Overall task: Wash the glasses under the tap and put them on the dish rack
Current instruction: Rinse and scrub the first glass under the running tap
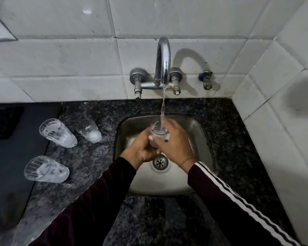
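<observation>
Left hand point(144, 148) and right hand point(174, 144): both gripping one glass point(157, 133), rinsing under tap point(163, 63) stream, above sink point(201, 132). Three soapy glasses point(58, 133) waiting left of sink. Next, likely: draining, carrying to rack, not in view.

The hands are covering most of the glass point(157, 129) held over the sink point(199, 132): the left hand point(142, 148) is hiding its base and lower wall, and the right hand point(174, 144) is wrapping over its near side, so only the rim and part of the inside are showing. The fingertips of both hands are lying out of sight behind the glass. The arms are blocking the sink's near rim and part of the counter's point(89, 157) front edge. The dark mat point(12, 157) at the counter's left end is running off the picture's left edge, too dim to identify
</observation>
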